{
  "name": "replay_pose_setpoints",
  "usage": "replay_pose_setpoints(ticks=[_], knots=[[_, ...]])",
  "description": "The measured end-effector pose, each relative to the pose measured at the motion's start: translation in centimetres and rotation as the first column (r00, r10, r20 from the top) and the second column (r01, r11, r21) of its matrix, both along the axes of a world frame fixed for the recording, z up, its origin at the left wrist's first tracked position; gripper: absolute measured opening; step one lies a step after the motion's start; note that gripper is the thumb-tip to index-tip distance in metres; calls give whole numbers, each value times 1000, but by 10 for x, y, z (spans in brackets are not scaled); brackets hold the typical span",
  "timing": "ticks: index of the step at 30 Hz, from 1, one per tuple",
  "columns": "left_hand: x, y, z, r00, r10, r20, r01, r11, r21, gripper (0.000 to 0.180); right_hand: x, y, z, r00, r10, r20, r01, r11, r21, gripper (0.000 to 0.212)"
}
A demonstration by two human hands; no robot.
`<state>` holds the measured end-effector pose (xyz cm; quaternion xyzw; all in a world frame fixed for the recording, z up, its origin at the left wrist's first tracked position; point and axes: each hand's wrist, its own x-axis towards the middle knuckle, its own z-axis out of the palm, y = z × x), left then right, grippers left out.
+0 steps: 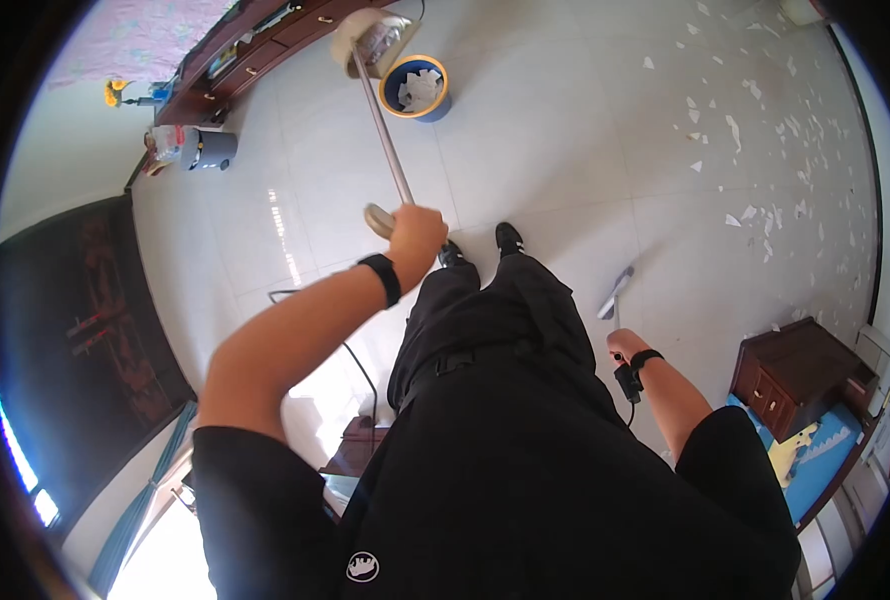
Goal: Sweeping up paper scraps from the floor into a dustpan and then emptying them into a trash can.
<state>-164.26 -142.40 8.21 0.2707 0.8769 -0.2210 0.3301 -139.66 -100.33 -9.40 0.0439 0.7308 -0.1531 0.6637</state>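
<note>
Dark wooden drawers (277,52) and a blue bucket (437,113) stand near the dustpan (352,36).

The tan dustpan (353,42) with a long stick is right by the blue bucket (435,113); the gray broom (617,292) is far from it.

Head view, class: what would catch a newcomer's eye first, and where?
Probably the irregular white scraps strewn over the pale tiled floor at right. Next, at upper centre, the round blue bin with a yellow rim, holding white pieces; near it is the scoop of a long-handled beige dustpan, gripped by the left hand.
</note>
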Motion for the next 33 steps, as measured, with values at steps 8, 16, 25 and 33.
replay_pose_setpoints(ticks=[8, 16, 25, 33], knots=[[11, 9, -5, 998, -31, 61, 26, 996, 80, 10, 8, 15, -22, 986, 57, 155, -69, 995, 74, 17], [-13, 5, 27, 999, 29, 34, -29, 1000, -2, 16, 3, 0, -2, 975, 213, -60, -220, 963, -153, 18], [32, 22, -19, 992, -123, 33, 127, 979, -160, 16, 7, -1, -9, 997, -79, -4, 79, 997, -19, 17], [27, 27, -33, 971, -165, 175, 202, 955, -218, 15, -17, -14, -11, 946, -321, 47, 312, 939, 143, 23]])
